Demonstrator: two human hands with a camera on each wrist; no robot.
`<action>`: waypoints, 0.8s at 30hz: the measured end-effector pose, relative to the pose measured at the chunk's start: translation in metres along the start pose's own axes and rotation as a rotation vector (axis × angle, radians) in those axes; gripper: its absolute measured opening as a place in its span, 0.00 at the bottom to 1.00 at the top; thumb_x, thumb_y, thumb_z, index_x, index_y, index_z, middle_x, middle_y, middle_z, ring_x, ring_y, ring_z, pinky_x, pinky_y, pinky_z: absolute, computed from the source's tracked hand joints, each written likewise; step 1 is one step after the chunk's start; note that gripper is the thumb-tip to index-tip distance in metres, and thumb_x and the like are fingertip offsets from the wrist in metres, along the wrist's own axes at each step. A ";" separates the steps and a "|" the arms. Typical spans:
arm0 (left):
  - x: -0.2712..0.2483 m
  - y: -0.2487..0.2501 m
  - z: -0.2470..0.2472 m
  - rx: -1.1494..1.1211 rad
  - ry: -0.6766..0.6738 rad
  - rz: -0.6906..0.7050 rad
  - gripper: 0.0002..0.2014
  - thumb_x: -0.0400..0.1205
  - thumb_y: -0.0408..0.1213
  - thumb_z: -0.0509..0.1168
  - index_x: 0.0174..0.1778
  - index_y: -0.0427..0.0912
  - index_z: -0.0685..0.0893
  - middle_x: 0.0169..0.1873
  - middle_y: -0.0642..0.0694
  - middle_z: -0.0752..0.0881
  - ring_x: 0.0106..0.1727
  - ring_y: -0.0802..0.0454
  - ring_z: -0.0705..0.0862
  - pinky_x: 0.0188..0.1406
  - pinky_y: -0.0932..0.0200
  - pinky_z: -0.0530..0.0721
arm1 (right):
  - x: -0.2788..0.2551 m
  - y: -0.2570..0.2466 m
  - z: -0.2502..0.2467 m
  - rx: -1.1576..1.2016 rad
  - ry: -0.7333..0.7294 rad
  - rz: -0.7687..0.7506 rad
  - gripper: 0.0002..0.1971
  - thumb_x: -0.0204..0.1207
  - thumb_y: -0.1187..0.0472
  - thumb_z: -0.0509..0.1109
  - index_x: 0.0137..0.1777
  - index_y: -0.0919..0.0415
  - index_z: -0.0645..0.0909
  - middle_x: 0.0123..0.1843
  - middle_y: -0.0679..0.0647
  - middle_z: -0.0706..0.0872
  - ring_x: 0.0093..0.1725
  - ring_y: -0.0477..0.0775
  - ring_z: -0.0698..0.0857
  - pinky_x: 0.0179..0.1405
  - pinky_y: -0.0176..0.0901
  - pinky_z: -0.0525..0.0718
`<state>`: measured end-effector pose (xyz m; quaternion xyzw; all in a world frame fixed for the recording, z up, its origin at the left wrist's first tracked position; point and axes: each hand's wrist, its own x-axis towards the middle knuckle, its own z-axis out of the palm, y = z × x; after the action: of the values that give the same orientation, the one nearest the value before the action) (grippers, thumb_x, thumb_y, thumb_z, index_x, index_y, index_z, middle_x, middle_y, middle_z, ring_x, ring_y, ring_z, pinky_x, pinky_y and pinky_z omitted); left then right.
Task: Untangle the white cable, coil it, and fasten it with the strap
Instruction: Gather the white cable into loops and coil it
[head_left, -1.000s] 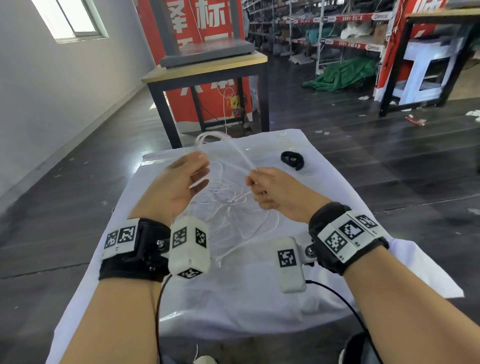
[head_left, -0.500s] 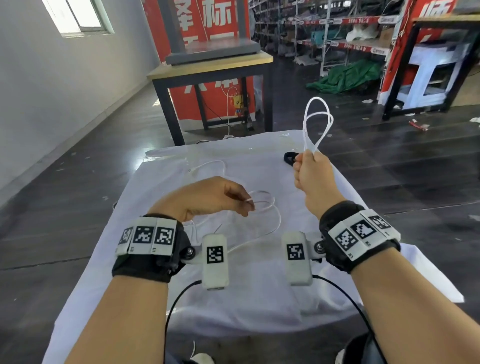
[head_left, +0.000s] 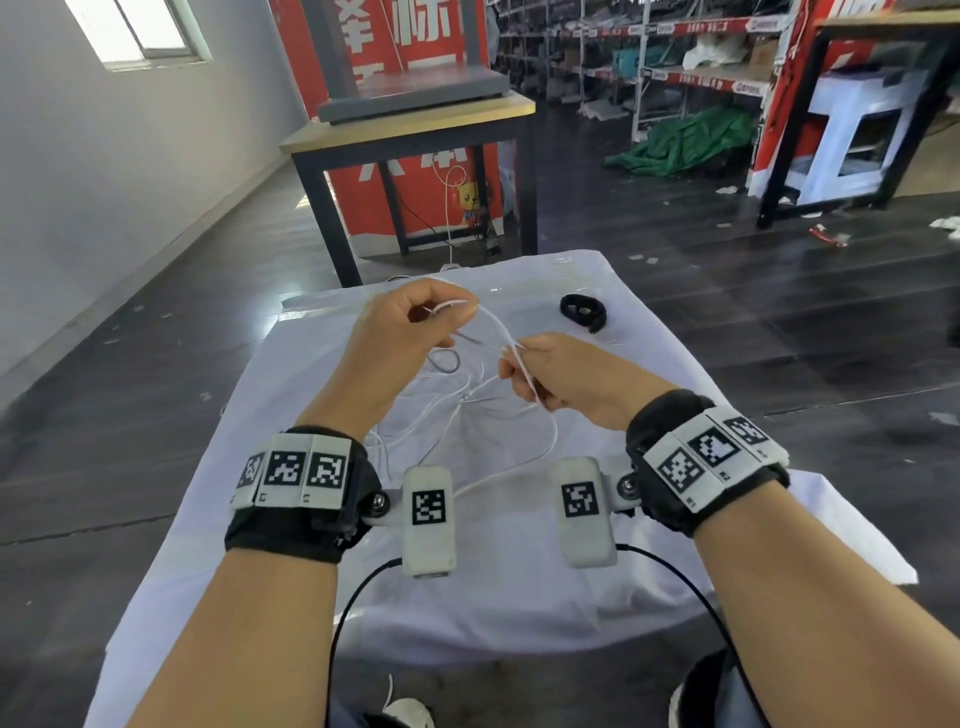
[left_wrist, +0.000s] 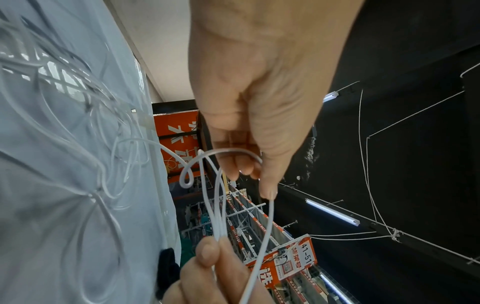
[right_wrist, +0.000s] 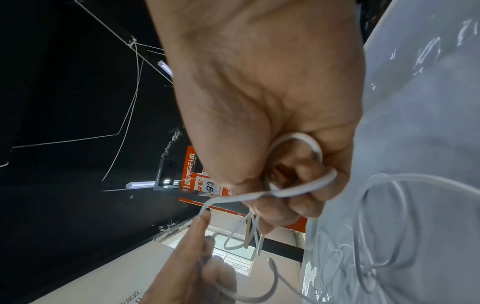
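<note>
Both my hands held the white cable (head_left: 496, 332) above the cloth-covered table (head_left: 519, 597)

My left hand (head_left: 395, 353) pinched one strand between thumb and fingertips; my right hand (head_left: 566, 379), fingers curled, gripped several gathered strands just beside it; a short span of cable ran between the two; the rest lay in loose tangled loops on the cloth beneath and behind my hands; the black strap (head_left: 583, 310) lay on the cloth beyond my right hand, apart from the cable.

White-covered table (head_left: 519, 597): tangled white cable (head_left: 483, 410), black strap (head_left: 583, 312).
</note>
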<state>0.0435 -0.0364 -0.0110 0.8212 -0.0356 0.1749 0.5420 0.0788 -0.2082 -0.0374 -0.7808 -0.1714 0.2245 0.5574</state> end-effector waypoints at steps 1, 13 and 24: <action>0.000 -0.001 0.000 0.019 0.002 0.009 0.04 0.80 0.36 0.69 0.47 0.46 0.90 0.42 0.58 0.89 0.39 0.66 0.83 0.38 0.71 0.83 | 0.001 0.001 0.000 0.027 -0.014 -0.006 0.15 0.87 0.61 0.52 0.40 0.60 0.76 0.25 0.49 0.73 0.25 0.46 0.69 0.26 0.33 0.67; 0.002 -0.013 -0.003 0.366 0.118 -0.011 0.09 0.78 0.49 0.71 0.44 0.48 0.87 0.35 0.57 0.84 0.34 0.61 0.79 0.33 0.75 0.72 | -0.002 0.002 -0.003 0.252 -0.153 0.104 0.13 0.85 0.64 0.52 0.41 0.62 0.73 0.24 0.52 0.75 0.16 0.43 0.61 0.14 0.30 0.58; 0.003 -0.021 -0.009 0.527 0.143 0.060 0.06 0.80 0.44 0.70 0.48 0.47 0.86 0.39 0.52 0.83 0.37 0.62 0.79 0.29 0.79 0.72 | -0.005 -0.001 0.002 -0.013 -0.160 0.068 0.19 0.86 0.47 0.54 0.37 0.58 0.70 0.26 0.49 0.64 0.22 0.45 0.58 0.23 0.36 0.55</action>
<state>0.0492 -0.0194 -0.0259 0.9181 0.0251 0.2517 0.3051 0.0734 -0.2094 -0.0363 -0.7694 -0.1902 0.3040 0.5287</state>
